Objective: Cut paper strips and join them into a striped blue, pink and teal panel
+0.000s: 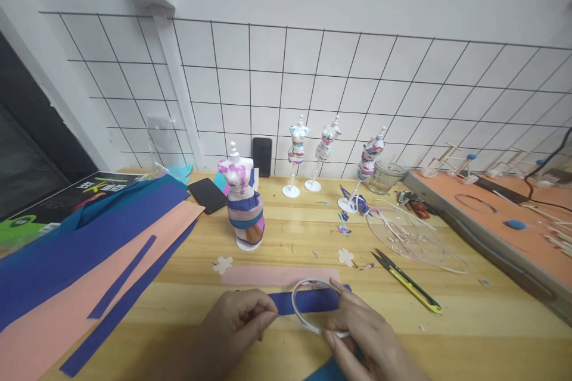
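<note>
My left hand (236, 321) is closed in a pinch on one end of a blue paper strip (308, 301) low on the wooden table (465, 333). My right hand (361, 333) grips a thin white ring of tape (313, 305) that stands around the strip's other end. A pink paper strip (277, 275) lies just beyond them. Further back stands a small mannequin (243, 205) wrapped in blue, purple and pink paper bands.
Large blue and pink paper sheets (80, 274) cover the left side. Yellow-handled snips (406, 281) and a clear plastic lid (411, 238) lie to the right. Three dressed mannequins (297, 155) stand by the wire grid, with two phones (208, 195), a glass jar (386, 177) and an orange board (504, 220).
</note>
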{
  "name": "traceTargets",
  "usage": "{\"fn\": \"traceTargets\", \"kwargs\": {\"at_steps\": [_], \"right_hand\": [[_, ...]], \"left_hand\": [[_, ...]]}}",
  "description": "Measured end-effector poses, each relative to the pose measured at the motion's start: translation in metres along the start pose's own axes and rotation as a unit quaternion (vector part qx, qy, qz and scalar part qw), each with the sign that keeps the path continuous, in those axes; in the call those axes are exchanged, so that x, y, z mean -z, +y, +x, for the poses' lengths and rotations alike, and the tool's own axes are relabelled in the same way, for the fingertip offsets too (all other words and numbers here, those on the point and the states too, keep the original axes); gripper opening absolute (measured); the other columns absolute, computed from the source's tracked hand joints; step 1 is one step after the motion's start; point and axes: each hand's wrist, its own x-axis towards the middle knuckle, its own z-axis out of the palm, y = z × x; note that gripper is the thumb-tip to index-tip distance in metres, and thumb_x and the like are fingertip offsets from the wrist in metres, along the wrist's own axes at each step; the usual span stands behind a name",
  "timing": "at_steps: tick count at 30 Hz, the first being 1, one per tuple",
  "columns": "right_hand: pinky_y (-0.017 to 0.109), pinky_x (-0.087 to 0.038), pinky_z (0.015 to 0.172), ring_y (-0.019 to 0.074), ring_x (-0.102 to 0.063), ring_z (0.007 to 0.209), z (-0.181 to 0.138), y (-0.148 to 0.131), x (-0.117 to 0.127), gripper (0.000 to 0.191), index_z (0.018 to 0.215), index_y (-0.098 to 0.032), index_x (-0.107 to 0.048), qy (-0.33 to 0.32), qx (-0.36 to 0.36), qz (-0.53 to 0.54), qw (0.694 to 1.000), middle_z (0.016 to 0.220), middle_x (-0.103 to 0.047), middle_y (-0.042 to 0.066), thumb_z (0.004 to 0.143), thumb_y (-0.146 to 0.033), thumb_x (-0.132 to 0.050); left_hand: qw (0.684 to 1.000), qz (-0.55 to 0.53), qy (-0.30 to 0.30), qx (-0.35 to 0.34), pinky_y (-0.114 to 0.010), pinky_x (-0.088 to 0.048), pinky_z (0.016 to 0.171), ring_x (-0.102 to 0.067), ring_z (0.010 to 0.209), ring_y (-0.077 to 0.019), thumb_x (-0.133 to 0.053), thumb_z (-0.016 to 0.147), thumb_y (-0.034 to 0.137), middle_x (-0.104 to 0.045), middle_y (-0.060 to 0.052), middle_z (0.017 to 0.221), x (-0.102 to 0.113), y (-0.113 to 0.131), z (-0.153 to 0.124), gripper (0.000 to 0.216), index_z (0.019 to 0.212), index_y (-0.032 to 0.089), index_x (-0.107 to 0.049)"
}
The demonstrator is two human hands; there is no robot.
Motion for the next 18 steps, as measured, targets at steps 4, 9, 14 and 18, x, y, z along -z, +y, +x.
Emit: {"fn": "traceTargets", "kwargs": {"at_steps": [4, 9, 14, 18], "right_hand": [[0.034, -0.050, 0.091, 0.0163, -0.063, 0.079, 0.002, 0.000, 0.004, 0.009, 0.092, -0.015, -0.060, -0.019, 0.038, -0.002, 0.999, 0.080, -0.065, 0.005, 0.085, -0.011, -0.056], [0.038, -0.049, 0.091, 0.0156, -0.062, 0.075, 0.002, 0.002, 0.003, 0.012, 0.093, -0.016, -0.061, -0.031, 0.040, 0.018, 0.999, 0.077, -0.064, 0.004, 0.091, -0.016, -0.050], [0.030, -0.053, 0.086, 0.0137, -0.061, 0.070, 0.003, -0.002, 0.003, 0.016, 0.092, -0.018, -0.062, -0.045, 0.017, 0.034, 0.998, 0.071, -0.064, 0.002, 0.094, -0.021, -0.047], [0.025, -0.054, 0.083, 0.0150, -0.065, 0.079, 0.005, -0.008, 0.005, 0.017, 0.094, -0.020, -0.061, -0.049, 0.001, 0.014, 0.999, 0.075, -0.066, 0.003, 0.095, -0.023, -0.045]], "left_hand": [[0.998, -0.054, -0.016, 0.021, -0.022, -0.034, 0.056, -0.047, 0.058, -0.0116, -0.050, 0.083, 0.034, -0.050, 0.004, 0.058, 0.000, 0.000, 0.000, 0.021, 0.078, 0.016, -0.060], [0.991, -0.121, -0.045, 0.045, -0.022, -0.038, 0.057, -0.048, 0.056, -0.0114, -0.053, 0.082, 0.035, -0.049, 0.006, 0.055, 0.000, -0.004, 0.001, 0.021, 0.084, 0.015, -0.058], [0.991, -0.113, -0.050, 0.045, -0.021, -0.039, 0.057, -0.049, 0.056, -0.0106, -0.053, 0.082, 0.030, -0.050, 0.007, 0.055, -0.001, -0.005, -0.001, 0.015, 0.084, 0.016, -0.058], [0.992, -0.107, -0.050, 0.048, -0.021, -0.038, 0.056, -0.048, 0.055, -0.0100, -0.053, 0.083, 0.029, -0.048, 0.007, 0.054, -0.002, -0.006, -0.001, 0.015, 0.084, 0.015, -0.058]]}}
